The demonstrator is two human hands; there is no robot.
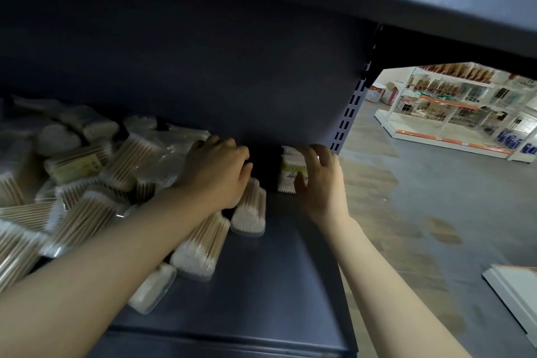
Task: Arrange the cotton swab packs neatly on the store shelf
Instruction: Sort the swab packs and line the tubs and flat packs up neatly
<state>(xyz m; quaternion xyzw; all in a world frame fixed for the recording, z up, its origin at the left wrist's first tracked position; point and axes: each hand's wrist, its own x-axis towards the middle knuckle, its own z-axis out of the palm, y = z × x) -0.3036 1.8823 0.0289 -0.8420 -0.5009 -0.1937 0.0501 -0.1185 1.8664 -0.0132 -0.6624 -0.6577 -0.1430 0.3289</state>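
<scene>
Dark shelf (261,293), person reaching in with both bare arms.

Stack of packs (290,171) sits at the shelf's right end near the back, close to the slotted upright (350,113). Long axis runs front to back, swab tips facing the aisle; looks like 2 or 3 packs stacked, hard to count in the shadow. Right hand (322,180) cups the stack's right side, fingers curled over the top, thumb on the near end.

Left hand (216,173) lies palm down, fingers loosely bent and close together, on the edge of the loose pile (87,183); it rests on packs but I can't tell if it grips one.

3 packs just right of the forearm: 1 (250,212) pointing front to back with cotton ends toward the aisle, touching the hand; 1 (200,247) angled alongside it; 1 (152,289) nearer the front edge, tilted the same way. Rest of the pile points every direction.

Background right: grey floor (421,197), other stocked shelving (453,113).
</scene>
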